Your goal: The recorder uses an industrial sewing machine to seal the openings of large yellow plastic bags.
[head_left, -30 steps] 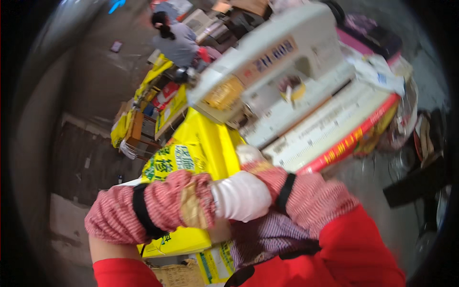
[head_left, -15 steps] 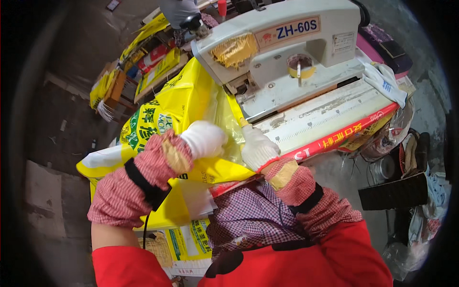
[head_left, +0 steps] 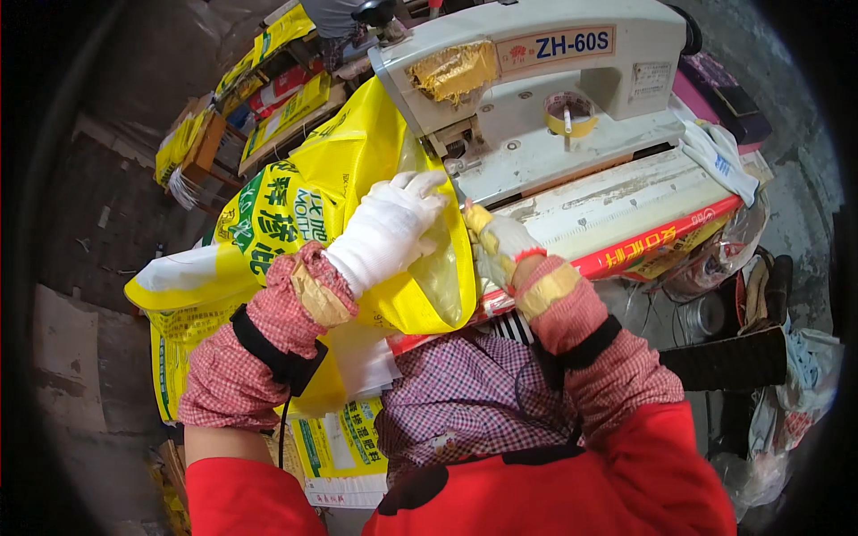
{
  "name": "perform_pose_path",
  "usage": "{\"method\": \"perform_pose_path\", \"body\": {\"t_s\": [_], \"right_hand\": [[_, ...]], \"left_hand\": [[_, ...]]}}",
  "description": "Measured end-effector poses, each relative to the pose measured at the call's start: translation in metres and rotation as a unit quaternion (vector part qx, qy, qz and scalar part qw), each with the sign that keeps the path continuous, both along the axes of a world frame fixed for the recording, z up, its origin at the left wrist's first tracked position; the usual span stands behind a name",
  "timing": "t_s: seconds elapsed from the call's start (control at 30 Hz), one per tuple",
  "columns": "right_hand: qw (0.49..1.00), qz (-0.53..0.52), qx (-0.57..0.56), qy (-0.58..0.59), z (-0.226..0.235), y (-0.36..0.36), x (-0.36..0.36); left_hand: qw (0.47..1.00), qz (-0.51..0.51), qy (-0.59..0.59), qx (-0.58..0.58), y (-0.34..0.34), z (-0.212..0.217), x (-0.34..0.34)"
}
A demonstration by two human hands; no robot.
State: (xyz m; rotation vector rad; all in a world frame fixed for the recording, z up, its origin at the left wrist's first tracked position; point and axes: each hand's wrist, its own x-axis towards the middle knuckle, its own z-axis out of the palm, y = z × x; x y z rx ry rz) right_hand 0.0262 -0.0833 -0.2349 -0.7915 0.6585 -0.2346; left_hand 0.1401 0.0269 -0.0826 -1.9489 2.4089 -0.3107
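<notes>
A large printed yellow plastic bag (head_left: 295,188) lies across the left of the work surface, its open edge reaching the head of a grey-white sewing-type machine (head_left: 527,62). My left hand (head_left: 398,219), in a white knit glove, rests on the bag near that edge with its fingers stretched out. Beside the edge, at the front of the machine bed, is my right hand (head_left: 502,239) in a white glove with yellowed fingertips. Its bent fingers are slightly blurred and I cannot tell whether they pinch the bag. Clear inner film shows inside the bag's mouth.
A tape roll (head_left: 570,113) sits on the machine's arm base. A white glove (head_left: 718,156) lies at the bed's right end, above a red printed strip (head_left: 657,243). More yellow bags (head_left: 344,438) are stacked low left. A dark box (head_left: 728,366) stands at right.
My left hand has moved up and right, and its fingers have straightened. The bag's edge has swung down and right in a curve. My right hand has shifted slightly right.
</notes>
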Motion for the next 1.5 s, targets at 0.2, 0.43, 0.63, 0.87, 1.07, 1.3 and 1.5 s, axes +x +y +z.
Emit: {"method": "perform_pose_path", "body": {"t_s": [0.2,0.43,0.63,0.87,1.07,1.3,1.5], "right_hand": [[0.996,0.021,0.068,-0.053,-0.007,-0.008,0.025],[0.984,0.1,-0.127,0.069,0.017,-0.005,0.029],[0.745,0.255,-0.584,0.196,0.046,-0.013,0.013],[0.534,0.365,-0.736,0.201,0.049,-0.022,0.019],[0.995,0.081,0.059,0.002,0.047,-0.004,0.023],[0.956,0.136,-0.251,0.07,0.077,0.02,0.008],[0.691,0.157,-0.682,0.183,0.099,0.021,0.013]], "left_hand": [[0.988,0.046,-0.043,0.141,0.001,-0.006,0.003],[0.969,0.034,-0.052,0.24,0.0,0.003,-0.006],[0.909,0.089,0.143,0.382,-0.009,0.017,0.005],[0.903,0.117,0.106,0.4,-0.026,0.013,-0.011],[0.946,0.166,-0.091,0.262,-0.057,-0.01,0.037],[0.963,0.192,-0.175,0.066,-0.077,-0.023,0.082],[0.971,0.026,-0.118,0.207,0.029,0.046,0.031]]}}
